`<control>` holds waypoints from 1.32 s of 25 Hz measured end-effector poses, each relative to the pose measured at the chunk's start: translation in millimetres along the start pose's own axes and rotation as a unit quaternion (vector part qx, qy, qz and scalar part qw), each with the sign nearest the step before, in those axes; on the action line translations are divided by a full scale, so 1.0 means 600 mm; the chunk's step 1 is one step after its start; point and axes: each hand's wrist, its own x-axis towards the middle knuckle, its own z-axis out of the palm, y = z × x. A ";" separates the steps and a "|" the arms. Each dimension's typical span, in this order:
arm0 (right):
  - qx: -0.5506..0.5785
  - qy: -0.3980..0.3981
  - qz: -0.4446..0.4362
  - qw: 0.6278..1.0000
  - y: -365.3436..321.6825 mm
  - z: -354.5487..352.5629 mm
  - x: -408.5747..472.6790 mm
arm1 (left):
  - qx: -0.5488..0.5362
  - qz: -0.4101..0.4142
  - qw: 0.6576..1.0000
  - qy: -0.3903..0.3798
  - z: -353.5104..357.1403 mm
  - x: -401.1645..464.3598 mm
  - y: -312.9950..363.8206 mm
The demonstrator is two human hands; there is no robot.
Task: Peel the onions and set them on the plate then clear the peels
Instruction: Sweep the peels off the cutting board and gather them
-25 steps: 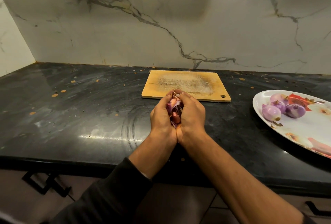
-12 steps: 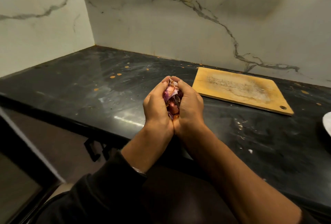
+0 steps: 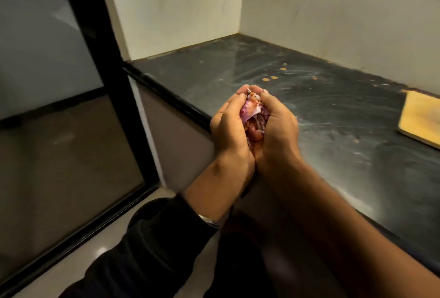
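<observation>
A bunch of purple and pink onion peels [image 3: 254,119] is cupped between my two hands above the front edge of the black counter [image 3: 321,97]. My left hand [image 3: 229,128] curls round the peels from the left, and my right hand [image 3: 278,128] closes on them from the right, heels of the palms pressed together. The plate and the peeled onions are out of view.
A wooden cutting board [image 3: 420,119] shows at the right edge of the counter. Marble walls meet in the corner behind. To the left stands a black-framed glass door [image 3: 100,78], with pale floor tiles [image 3: 114,231] below. Small orange peel bits dot the counter.
The view has swung to the left: the cutting board has slid to the right edge and the door and floor have come in. Both hands still cup the peels, now over the counter's front edge.
</observation>
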 end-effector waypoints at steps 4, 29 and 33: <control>-0.034 -0.032 0.047 0.998 0.091 0.029 0.011 | 0.012 0.045 0.998 0.040 -0.079 0.026 0.054; -0.324 0.096 0.371 0.865 0.661 -0.193 0.108 | -0.201 -0.099 0.892 0.392 -0.634 0.183 -0.037; -0.304 0.158 0.416 0.843 0.720 -0.216 0.125 | -0.189 -0.118 0.880 0.419 -0.675 0.211 -0.052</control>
